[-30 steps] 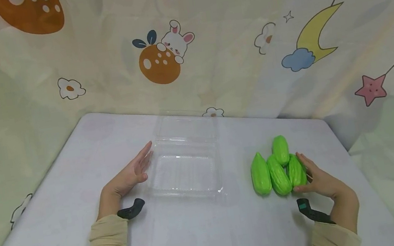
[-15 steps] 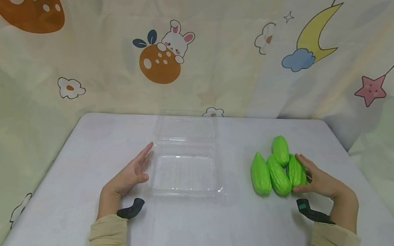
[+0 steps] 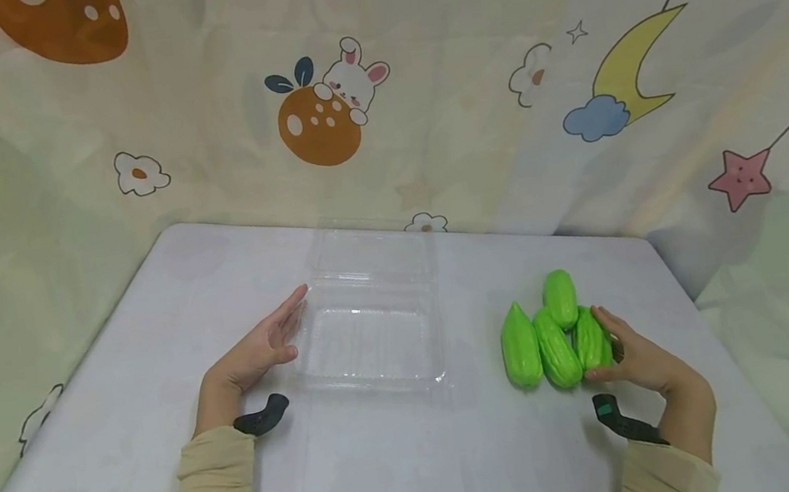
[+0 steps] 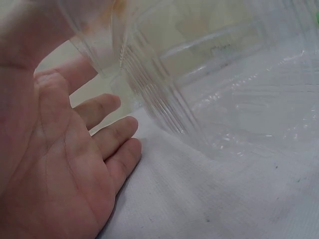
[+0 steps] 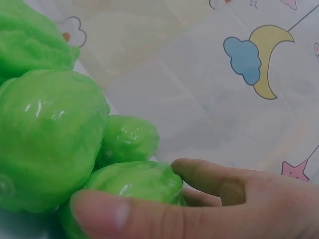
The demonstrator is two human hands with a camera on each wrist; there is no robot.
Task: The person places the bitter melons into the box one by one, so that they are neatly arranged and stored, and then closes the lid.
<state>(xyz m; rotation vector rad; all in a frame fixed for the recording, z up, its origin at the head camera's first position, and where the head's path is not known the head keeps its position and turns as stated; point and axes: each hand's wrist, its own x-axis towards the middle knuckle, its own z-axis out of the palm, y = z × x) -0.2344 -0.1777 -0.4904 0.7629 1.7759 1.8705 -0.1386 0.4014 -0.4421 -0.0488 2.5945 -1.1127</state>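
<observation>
A clear plastic clamshell box (image 3: 371,346) lies on the table with its lid folded back. My left hand (image 3: 258,353) is at the box's left side, fingers extended; in the left wrist view the palm (image 4: 55,159) faces the ribbed plastic wall (image 4: 159,99), and whether they touch cannot be told. Several glossy, ridged green gourds (image 3: 521,348) lie bunched at the right. Around the rightmost gourd (image 3: 589,340) my right hand (image 3: 641,358) has its thumb at the near end and fingers at the far end. In the right wrist view, my thumb (image 5: 149,216) partly covers that gourd (image 5: 134,179).
A white cloth-covered table (image 3: 395,464) extends under everything. Behind it hangs a curtain (image 3: 442,46) printed with cartoon figures, close to the table's back edge. A black wrist strap piece (image 3: 263,416) juts out below the left hand, another (image 3: 623,420) below the right.
</observation>
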